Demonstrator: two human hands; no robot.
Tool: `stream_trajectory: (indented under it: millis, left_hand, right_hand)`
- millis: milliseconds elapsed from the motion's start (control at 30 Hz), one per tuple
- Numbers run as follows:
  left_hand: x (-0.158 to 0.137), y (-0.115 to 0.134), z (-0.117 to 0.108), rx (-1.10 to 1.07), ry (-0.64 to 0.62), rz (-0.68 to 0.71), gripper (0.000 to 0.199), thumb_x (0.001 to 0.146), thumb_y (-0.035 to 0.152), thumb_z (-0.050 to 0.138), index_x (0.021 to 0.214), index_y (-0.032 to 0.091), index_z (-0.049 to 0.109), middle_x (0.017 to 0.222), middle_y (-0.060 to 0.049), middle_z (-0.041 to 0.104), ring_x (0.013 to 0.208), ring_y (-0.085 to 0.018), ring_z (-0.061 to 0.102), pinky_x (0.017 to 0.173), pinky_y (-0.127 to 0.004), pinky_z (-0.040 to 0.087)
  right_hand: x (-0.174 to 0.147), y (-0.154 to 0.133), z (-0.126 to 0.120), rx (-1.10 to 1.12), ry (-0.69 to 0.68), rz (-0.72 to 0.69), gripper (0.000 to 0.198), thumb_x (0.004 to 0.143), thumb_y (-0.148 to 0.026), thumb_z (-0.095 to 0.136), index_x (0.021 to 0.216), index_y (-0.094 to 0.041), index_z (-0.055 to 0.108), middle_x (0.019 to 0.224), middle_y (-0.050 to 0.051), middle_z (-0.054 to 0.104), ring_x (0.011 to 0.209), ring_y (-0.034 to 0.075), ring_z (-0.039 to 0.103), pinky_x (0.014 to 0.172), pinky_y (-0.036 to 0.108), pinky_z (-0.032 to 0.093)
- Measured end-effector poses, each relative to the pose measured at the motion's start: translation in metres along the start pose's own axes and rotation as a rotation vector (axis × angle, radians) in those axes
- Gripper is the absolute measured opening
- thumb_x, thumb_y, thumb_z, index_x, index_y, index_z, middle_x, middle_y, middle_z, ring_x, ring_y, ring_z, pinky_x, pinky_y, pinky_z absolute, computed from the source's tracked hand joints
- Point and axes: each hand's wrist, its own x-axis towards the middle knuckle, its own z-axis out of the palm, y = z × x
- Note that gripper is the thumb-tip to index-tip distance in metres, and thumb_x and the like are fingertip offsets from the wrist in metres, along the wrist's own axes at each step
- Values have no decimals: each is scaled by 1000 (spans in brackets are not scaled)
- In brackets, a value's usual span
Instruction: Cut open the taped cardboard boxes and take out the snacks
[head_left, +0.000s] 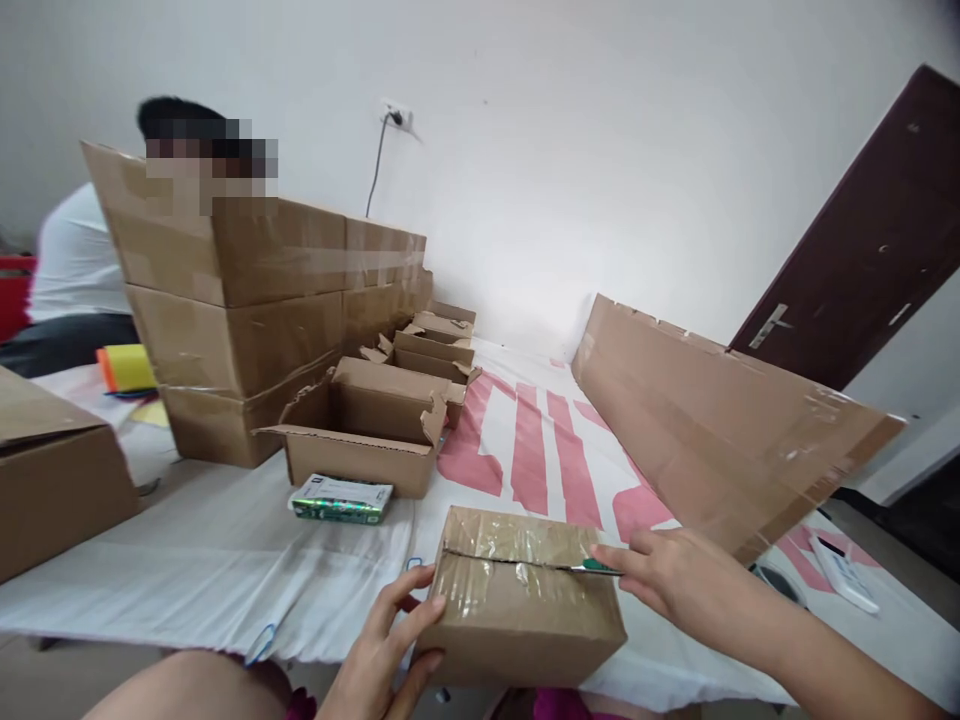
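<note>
In front of me, at the table's near edge, lies a small cardboard box (525, 615) with clear tape over its top. A dark slit runs along the middle of the tape. My left hand (394, 640) grips the box's left end, fingers bent against its side and top edge. My right hand (667, 575) is closed around a green cutter (596, 566) at the right end of the slit. Only a short green part and a thin edge of the cutter show; the fingers hide the rest.
Open cardboard boxes (367, 465) stand in a row beyond a green-and-white packet (341, 498). Taped cartons (281, 330) are stacked at left, a person (71, 250) behind them. A cardboard panel (720, 430) leans at right, near a white device (844, 572). Another box (60, 490) sits far left.
</note>
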Motion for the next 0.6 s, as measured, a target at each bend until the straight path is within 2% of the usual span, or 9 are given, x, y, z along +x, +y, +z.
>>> stream_trajectory:
  millis: [200,367,600]
  left_hand:
    - [1,3,-2,30,-11,-2,38,92,17,43,126,34,48,134,-7,46,119,-21,53,90,-27,51]
    - [0,3,-2,52,-22,12,38,93,17,42,127,33,47,135,-7,44,120,-19,51,91,-26,49]
    - [-1,-2,2,70,27,24,34,94,23,41,125,34,50,133,-6,47,103,-17,58,82,-24,51]
  right_hand:
    - [-26,15,-6,15,5,57,31,94,-29,50,123,-37,59,80,0,65,64,17,61,55,27,31]
    - [-40,21,-2,-23,-36,130,31,94,-24,49,121,-37,58,81,-1,68,66,18,65,56,27,31]
    - [-42,24,-1,-55,-10,129,31,91,-25,52,118,-39,61,74,-2,69,60,18,64,53,28,28]
